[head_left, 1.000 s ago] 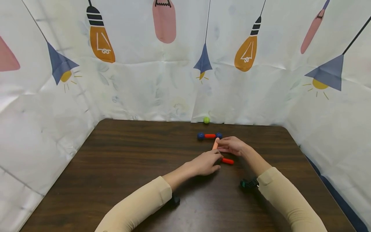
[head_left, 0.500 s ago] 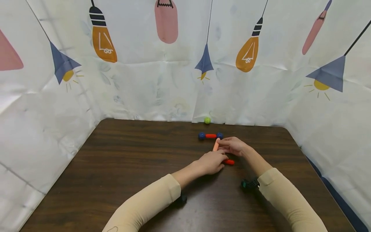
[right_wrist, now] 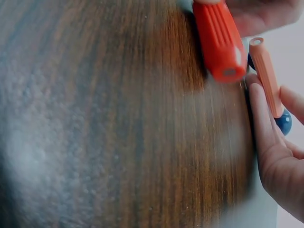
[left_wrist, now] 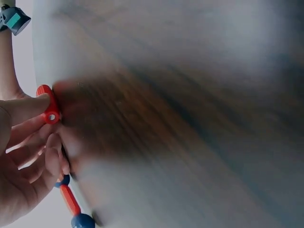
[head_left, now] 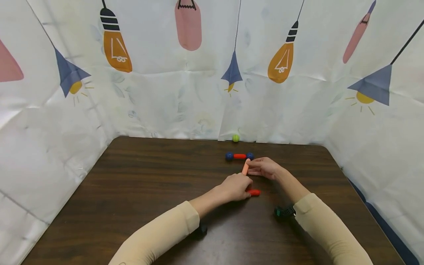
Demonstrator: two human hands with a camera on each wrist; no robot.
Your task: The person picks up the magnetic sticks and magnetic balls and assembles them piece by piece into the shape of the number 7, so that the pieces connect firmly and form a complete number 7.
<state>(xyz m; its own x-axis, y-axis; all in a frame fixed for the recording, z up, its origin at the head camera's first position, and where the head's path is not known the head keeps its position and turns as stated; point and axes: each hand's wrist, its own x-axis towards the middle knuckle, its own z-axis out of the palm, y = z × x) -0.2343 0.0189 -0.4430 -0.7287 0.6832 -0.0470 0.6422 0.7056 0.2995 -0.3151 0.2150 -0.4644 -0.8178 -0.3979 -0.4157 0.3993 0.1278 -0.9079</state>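
Observation:
My left hand (head_left: 236, 187) grips a short red ribbed rod (head_left: 254, 192) with a small round inset in its end, pinched between thumb and fingers in the left wrist view. My right hand (head_left: 265, 168) pinches a peach-coloured ribbed rod (right_wrist: 267, 78) between thumb and fingers. In the head view this peach rod slants from the right fingertips down toward the left hand, which overlaps its near end. Just beyond lies another red rod (head_left: 240, 156) with a dark blue ball (head_left: 229, 156) at its left end and a second blue ball (head_left: 250, 156) at its right, by the right fingertips.
A small yellow-green ball (head_left: 235, 138) sits at the far edge of the dark wooden table (head_left: 149, 176). White patterned cloth (head_left: 185, 103) hangs behind and along both sides. Dark wrist-worn devices (head_left: 284, 211) show under both forearms.
My left hand first shifts slightly right along the red rod, then draws back left and nearer with it. My right hand and the peach rod stay nearly in place.

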